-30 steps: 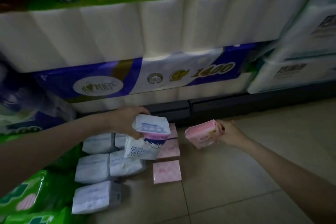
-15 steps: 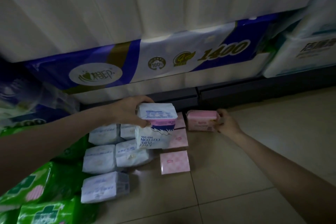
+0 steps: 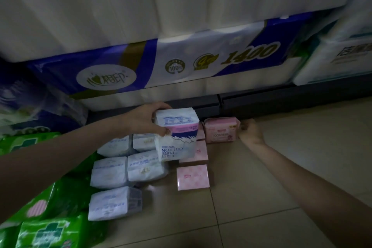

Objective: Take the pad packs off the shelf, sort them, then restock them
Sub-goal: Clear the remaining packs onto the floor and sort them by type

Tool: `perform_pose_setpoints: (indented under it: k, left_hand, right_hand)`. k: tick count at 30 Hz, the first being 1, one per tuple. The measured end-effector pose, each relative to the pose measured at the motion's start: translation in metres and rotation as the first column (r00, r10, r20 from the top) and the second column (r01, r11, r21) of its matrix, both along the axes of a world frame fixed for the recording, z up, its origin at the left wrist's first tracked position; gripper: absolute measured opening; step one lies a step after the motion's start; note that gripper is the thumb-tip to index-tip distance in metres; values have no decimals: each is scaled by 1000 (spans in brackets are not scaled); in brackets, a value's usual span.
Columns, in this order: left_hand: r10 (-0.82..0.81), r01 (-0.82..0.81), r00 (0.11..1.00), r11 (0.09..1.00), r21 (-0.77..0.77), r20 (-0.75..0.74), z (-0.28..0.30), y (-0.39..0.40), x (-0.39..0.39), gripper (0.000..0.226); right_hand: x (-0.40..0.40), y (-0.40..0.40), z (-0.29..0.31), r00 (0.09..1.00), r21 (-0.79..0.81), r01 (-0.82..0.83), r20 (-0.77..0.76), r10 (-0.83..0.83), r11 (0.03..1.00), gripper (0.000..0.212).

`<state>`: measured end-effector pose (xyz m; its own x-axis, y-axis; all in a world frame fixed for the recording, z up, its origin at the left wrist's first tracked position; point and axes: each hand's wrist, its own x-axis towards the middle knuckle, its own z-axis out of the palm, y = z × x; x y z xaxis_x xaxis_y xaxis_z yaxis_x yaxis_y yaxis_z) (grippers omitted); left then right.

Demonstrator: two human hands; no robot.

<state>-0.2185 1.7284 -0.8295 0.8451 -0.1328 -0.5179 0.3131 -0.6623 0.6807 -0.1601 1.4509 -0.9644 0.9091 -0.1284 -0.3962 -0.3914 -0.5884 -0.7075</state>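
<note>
My left hand (image 3: 148,121) grips a white pad pack with blue print (image 3: 178,137) from its top and holds it above the floor. Below it several white packs (image 3: 109,173) lie in rows on the tiles. A column of flat pink packs (image 3: 192,177) lies to their right. A thicker pink pack (image 3: 220,130) stands on the floor at the top of that column, close to the shelf base. My right hand (image 3: 250,131) has its curled fingers on that pack's right end.
Big bales of toilet paper (image 3: 181,62) fill the low shelf above the dark shelf base (image 3: 261,100). Green packs (image 3: 48,231) are heaped at the lower left. Beige floor tiles (image 3: 261,191) stretch to the right.
My right hand has carried the thicker pink pack left and down until it stands on the floor at the head of the pink column. The left hand has kept the white pack almost still.
</note>
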Motion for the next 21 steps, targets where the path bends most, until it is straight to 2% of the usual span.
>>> perform_pose_setpoints:
  k: [2, 3, 5, 6, 7, 9, 11, 12, 15, 16, 18, 20, 21]
  left_hand:
    - [32, -33, 999, 997, -75, -17, -4, -2, -2, 62]
    - [43, -46, 999, 992, -119, -31, -7, -4, -2, 61]
    - [54, -69, 995, 978, -195, -86, -10, -11, -3, 57]
    - [41, -64, 993, 975, -214, -113, -12, -15, -4, 56]
    - [12, -39, 992, 976, -216, -123, -13, -20, -4, 55]
    - [-51, 31, 994, 980, -198, -96, -15, -31, -4, 58]
    - [-87, 78, 995, 983, -166, -44, -16, -37, -5, 60]
    - [-113, 110, 993, 985, -134, -14, -14, -38, -5, 62]
    - [-267, 259, 960, 962, 87, 86, 2, -30, -8, 67]
    - [-291, 280, 954, 951, 132, 75, 7, -21, -11, 69]
    - [-265, 267, 964, 957, 114, -29, 14, -2, -22, 80]
    - [-181, 183, 972, 983, 0, -153, 22, 13, -38, 92]
    - [-131, 125, 971, 991, -45, -198, 25, 17, -45, 89]
  right_hand:
    - [-7, 4, 20, 998, 112, -67, 16, 65, 992, 25]
    - [-12, 7, 34, 993, 260, -109, -6, 114, 959, 18]
    - [-22, 14, 62, 954, 542, -169, -119, 274, 823, 23]
    - [-25, 16, 72, 909, 562, -246, -149, 389, 790, 29]
    - [-27, 19, 82, 847, 514, -382, -138, 513, 768, 37]
    - [-27, 23, 90, 745, 314, -613, -74, 663, 725, 65]
    - [-26, 24, 96, 737, 258, -643, -46, 674, 721, 84]
    - [-25, 23, 95, 738, 258, -644, -42, 674, 720, 88]
    - [-23, 30, 104, 695, 189, -699, -48, 718, 690, 72]
    - [-25, 35, 108, 685, 206, -702, -69, 725, 682, 66]
    - [-32, 47, 113, 672, 298, -683, -104, 734, 667, 55]
    - [-38, 59, 114, 641, 398, -666, -127, 757, 631, 50]
    - [-42, 68, 116, 621, 443, -662, -127, 773, 604, 50]
